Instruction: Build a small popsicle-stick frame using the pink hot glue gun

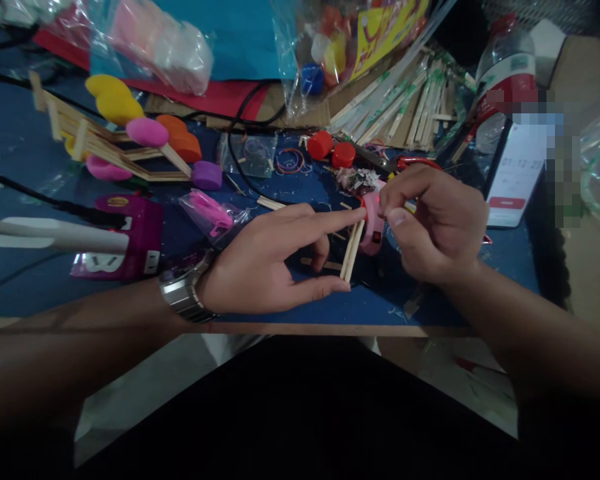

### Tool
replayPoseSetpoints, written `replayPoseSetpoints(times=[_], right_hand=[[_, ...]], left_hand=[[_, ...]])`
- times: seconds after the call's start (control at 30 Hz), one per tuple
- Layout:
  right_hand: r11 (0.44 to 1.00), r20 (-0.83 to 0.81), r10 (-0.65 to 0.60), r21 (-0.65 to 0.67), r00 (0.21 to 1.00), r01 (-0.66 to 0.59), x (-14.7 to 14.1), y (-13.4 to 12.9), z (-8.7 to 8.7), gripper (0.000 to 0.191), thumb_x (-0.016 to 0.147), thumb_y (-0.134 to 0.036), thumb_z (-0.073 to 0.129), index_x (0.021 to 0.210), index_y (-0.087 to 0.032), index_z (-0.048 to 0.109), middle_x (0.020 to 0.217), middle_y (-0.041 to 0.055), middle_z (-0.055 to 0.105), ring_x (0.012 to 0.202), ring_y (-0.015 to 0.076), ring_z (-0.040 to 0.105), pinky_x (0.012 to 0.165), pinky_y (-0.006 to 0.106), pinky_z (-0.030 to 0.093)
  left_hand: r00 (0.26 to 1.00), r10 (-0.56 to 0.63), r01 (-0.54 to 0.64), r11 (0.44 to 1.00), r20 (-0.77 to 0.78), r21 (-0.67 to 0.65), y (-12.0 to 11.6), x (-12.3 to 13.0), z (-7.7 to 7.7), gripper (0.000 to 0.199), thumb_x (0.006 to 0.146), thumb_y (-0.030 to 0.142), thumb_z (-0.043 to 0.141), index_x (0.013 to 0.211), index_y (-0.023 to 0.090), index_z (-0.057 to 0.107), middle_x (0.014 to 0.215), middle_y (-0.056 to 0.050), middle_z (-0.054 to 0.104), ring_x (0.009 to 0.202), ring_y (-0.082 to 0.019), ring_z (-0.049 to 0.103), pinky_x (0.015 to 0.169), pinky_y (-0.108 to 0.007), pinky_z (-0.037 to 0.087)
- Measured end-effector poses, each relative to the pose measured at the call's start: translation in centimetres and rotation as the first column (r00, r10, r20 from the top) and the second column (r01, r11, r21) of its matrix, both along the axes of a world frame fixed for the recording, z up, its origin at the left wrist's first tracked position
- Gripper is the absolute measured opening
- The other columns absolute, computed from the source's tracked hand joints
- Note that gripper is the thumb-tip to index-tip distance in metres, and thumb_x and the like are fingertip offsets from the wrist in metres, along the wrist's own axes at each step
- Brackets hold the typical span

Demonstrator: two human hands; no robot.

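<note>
My left hand pinches a pair of short wooden craft sticks by their ends, between thumb and outstretched index finger. Just right of the sticks, my right hand is curled, thumb and index finger pressed together; what they hold, if anything, is too small to make out. Behind the sticks, partly covered by the right fingers, lies a pink plastic device with a small red light. A loose wooden stick lies under the left hand. White fluffy scraps sit beyond the pink device.
To the left stand a stick frame with colourful clay pieces and a purple power strip. Red bottle caps, scissors and wrapped sticks lie behind. A phone and bottle stand right.
</note>
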State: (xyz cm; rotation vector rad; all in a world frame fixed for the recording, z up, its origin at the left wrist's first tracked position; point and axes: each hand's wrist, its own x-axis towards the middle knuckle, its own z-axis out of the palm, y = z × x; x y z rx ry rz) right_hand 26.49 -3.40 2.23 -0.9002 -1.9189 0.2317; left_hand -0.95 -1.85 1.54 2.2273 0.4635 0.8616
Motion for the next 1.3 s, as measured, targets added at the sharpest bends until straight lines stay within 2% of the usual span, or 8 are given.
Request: replayPoseSetpoints(times=[0.13,0.23,0.33,0.6,0.77,0.93,1.13,1.3], right_hand=[[0.999,-0.007,0.015,-0.037,1.0,-0.016,0.1,-0.2,-0.1,0.024,0.115,-0.03,0.063,0.091,-0.03,0.066,0.072,-0.0017,0.073,0.067,0.0214,0.073,0.066,0.044,0.054],[0.999,0.023,0.034,-0.011,0.999,-0.034,0.0,-0.1,-0.1,0.007,0.108,-0.032,0.077,0.104,-0.031,0.072,0.087,0.0002,0.08,0.072,0.0221,0.075,0.067,0.043,0.059],[0.997,0.05,0.067,0.042,0.997,-0.069,-0.2,0.1,-0.2,0.023,0.099,-0.023,0.087,0.117,-0.032,0.075,0.093,0.0,0.082,0.072,0.0227,0.076,0.069,0.044,0.063],[0.99,0.174,0.105,0.08,0.979,-0.12,-0.1,0.2,0.4,0.023,0.098,-0.014,0.084,0.106,-0.031,0.071,0.084,-0.0015,0.08,0.073,0.0236,0.077,0.072,0.047,0.061],[0.99,0.283,-0.091,-0.081,0.955,0.118,0.9,-0.4,1.1,0.011,0.102,-0.022,0.078,0.101,-0.03,0.07,0.073,-0.0027,0.073,0.06,0.0192,0.066,0.062,0.04,0.05],[0.866,0.567,-0.218,-0.263,0.794,0.425,1.0,-1.1,2.4,0.029,0.102,-0.042,0.079,0.127,-0.026,0.076,0.064,-0.0036,0.067,0.061,0.0243,0.069,0.066,0.038,0.046],[0.743,0.693,-0.107,-0.421,0.713,0.521,-0.1,-1.3,2.9,0.066,0.097,-0.055,0.087,0.153,-0.025,0.07,0.083,0.0063,0.082,0.078,0.0374,0.081,0.076,0.045,0.057],[0.743,0.632,-0.125,-0.451,0.765,0.495,0.1,-1.1,1.9,0.064,0.094,-0.052,0.089,0.147,-0.025,0.066,0.079,0.0021,0.079,0.072,0.0331,0.078,0.075,0.041,0.054]], left_hand=[[1.0,0.025,-0.025,0.999,0.012,-0.039,0.1,0.0,0.0,0.068,0.108,0.053,0.089,0.168,0.031,0.067,0.088,0.001,0.08,0.085,-0.021,0.076,0.081,-0.037,0.064],[0.999,0.004,-0.003,0.999,0.034,-0.039,0.3,0.0,0.1,0.067,0.108,0.054,0.088,0.165,0.026,0.068,0.085,0.001,0.079,0.084,-0.021,0.077,0.081,-0.036,0.065],[0.999,-0.009,0.012,0.998,0.046,-0.062,0.3,0.0,0.2,0.062,0.11,0.056,0.085,0.162,0.027,0.07,0.087,0.0,0.08,0.086,-0.023,0.078,0.082,-0.037,0.066],[1.0,0.018,-0.018,0.999,0.01,-0.027,0.1,0.0,0.2,0.063,0.106,0.052,0.091,0.159,0.026,0.069,0.089,0.001,0.079,0.091,-0.022,0.079,0.093,-0.04,0.066],[0.997,0.069,-0.065,0.995,0.045,-0.072,0.3,-0.2,0.2,0.065,0.105,0.052,0.09,0.16,0.024,0.067,0.091,0.002,0.078,0.079,-0.02,0.077,0.08,-0.037,0.066],[0.979,0.154,-0.145,0.986,0.134,-0.079,0.6,0.0,-0.5,0.064,0.104,0.048,0.091,0.158,0.025,0.068,0.092,0.001,0.074,0.082,-0.02,0.076,0.076,-0.037,0.066],[0.974,0.154,-0.144,0.987,0.166,-0.074,0.7,0.0,-0.7,0.064,0.102,0.045,0.093,0.157,0.024,0.067,0.092,0.002,0.073,0.081,-0.019,0.074,0.078,-0.037,0.067],[0.972,0.152,-0.139,0.987,0.181,-0.082,0.7,0.1,-1.0,0.066,0.101,0.048,0.094,0.157,0.023,0.067,0.092,0.001,0.074,0.08,-0.02,0.074,0.077,-0.038,0.067]])
